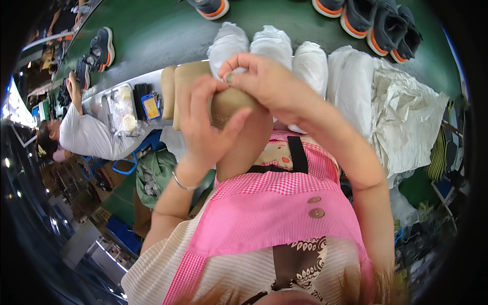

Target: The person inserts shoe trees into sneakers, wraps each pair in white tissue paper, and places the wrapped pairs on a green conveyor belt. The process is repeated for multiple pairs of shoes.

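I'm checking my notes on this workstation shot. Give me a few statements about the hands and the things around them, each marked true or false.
1. Both hands grip a tan shoe part. True.
2. The left hand wears a thick glove. False: it is bare, with a thin bracelet at the wrist.
3. White paper wads lie behind the right hand. True.
4. The conveyor belt is red. False: it is green.
5. Dark shoes with orange soles stand on the belt. True.

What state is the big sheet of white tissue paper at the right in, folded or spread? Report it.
Spread and crumpled, not folded: the big sheet of white tissue paper lies loose and creased on the green work surface, beside white stuffed paper wads.
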A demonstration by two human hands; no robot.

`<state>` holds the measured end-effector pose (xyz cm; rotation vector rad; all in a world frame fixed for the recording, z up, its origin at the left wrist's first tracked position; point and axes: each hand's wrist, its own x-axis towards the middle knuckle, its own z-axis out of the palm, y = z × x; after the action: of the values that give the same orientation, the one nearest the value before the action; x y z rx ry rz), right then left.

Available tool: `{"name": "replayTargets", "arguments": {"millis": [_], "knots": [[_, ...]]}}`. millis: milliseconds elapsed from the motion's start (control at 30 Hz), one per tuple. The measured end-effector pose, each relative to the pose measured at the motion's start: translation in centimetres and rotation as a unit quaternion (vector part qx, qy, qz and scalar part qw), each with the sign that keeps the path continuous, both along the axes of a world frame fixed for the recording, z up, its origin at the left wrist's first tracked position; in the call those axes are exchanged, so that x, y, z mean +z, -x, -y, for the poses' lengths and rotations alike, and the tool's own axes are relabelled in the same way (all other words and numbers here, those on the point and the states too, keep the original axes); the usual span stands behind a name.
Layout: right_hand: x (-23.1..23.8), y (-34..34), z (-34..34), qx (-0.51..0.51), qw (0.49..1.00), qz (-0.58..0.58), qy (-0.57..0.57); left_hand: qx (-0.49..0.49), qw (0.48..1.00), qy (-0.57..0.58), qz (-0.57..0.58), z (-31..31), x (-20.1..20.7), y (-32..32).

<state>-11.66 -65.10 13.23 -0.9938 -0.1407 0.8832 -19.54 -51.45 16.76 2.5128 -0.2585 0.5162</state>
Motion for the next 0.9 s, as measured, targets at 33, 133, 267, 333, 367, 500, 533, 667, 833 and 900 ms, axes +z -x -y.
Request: {"name": "replayTargets", "arguments": {"millis": [33, 133, 267, 333, 367, 500, 533, 667, 833, 900], "knots": [[1.6, -1.1, -0.5, 0.072, 0.996, -0.053, -0.009, 0.003, 1.0, 0.0, -0.015, -1.0, 0.7, -0.6], [0.1, -0.7, -3.0, 0.121, 0.988, -0.092, -0.013, -0.019, 0.999, 0.005, -0.033, -2.9, 0.6, -1.1], [-2.1, 0.7, -6.7, 0.14, 0.983, -0.121, -0.011, 0.01, 0.995, 0.053, -0.08, -4.8, -0.6, 0.5], [-2.4, 0.8, -8.1, 0.159, 0.979, -0.13, 0.004, 0.011, 0.994, 0.057, -0.091, -6.1, -0.8, 0.9], [-2.7, 0.7, -8.8, 0.182, 0.976, -0.117, 0.023, 0.01, 0.994, 0.065, -0.091, -6.6, -0.8, 1.0], [-2.2, 0.1, -10.4, 0.25, 0.965, -0.028, 0.07, 0.012, 0.993, 0.083, -0.085, -7.9, -0.7, 1.6], [-2.0, 0.3, -10.8, 0.251, 0.965, -0.047, 0.056, 0.014, 0.993, 0.085, -0.08, -8.1, -0.6, 1.8], [-1.7, 0.6, -11.0, 0.246, 0.966, -0.077, 0.008, 0.018, 0.991, 0.099, -0.083, -9.2, 0.0, 2.1], [0.5, 0.4, -7.9, 0.27, 0.957, -0.098, -0.033, 0.039, 0.951, 0.29, -0.097, -11.2, -1.3, 3.6], [1.5, 0.7, -7.8, 0.277, 0.951, -0.124, -0.063, 0.018, 0.954, 0.293, -0.057, -10.9, -1.6, 3.6]]}}
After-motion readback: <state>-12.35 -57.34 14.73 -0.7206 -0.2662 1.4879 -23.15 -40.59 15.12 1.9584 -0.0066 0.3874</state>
